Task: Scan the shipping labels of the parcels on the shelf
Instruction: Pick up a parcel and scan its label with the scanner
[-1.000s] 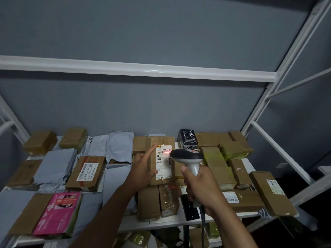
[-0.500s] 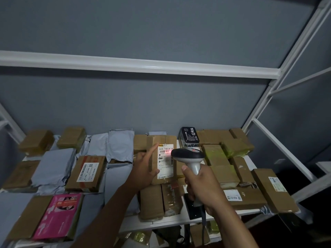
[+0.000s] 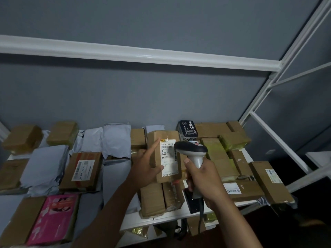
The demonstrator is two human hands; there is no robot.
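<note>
My left hand (image 3: 146, 166) grips a brown cardboard parcel (image 3: 162, 136), tilted up over the middle of the white shelf (image 3: 172, 214), with its white shipping label (image 3: 168, 158) facing me. The index finger lies along the label's left edge. My right hand (image 3: 203, 178) grips the handle of a grey and black barcode scanner (image 3: 191, 149), whose head sits just right of the label and covers its right edge. No red scan light shows on the label.
Many brown boxes and grey poly mailers cover the shelf. A labelled box (image 3: 83, 170) lies left of centre, a pink box (image 3: 53, 218) at front left, a black box (image 3: 188, 128) at the back. White frame posts (image 3: 279, 142) rise on the right.
The red scan light on the label has gone out. The parcel and both hands stay almost where they were; the view has shifted slightly.
</note>
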